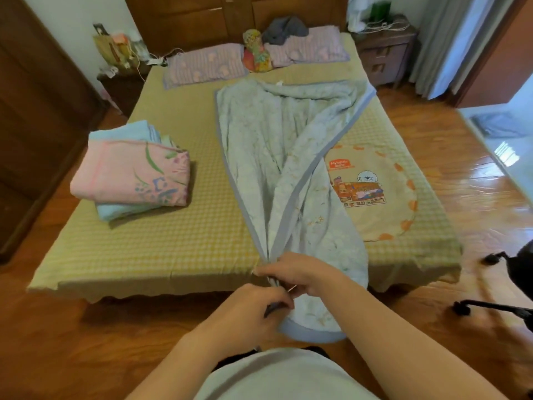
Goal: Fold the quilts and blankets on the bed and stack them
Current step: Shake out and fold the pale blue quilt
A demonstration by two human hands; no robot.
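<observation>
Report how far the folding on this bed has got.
Done: a folded pink floral blanket sits stacked on a folded light blue one at the bed's left side. In hand: the left hand and right hand both pinch the grey-trimmed edges of the pale blue quilt at the foot of the bed; it is only gathered lengthwise. Left: finish folding it and add it to the stack.

Checked bed (178, 241), pale quilt (265, 145), folded stack (129, 171), 2 pillows (206, 66), cartoon mat (372, 194)
</observation>
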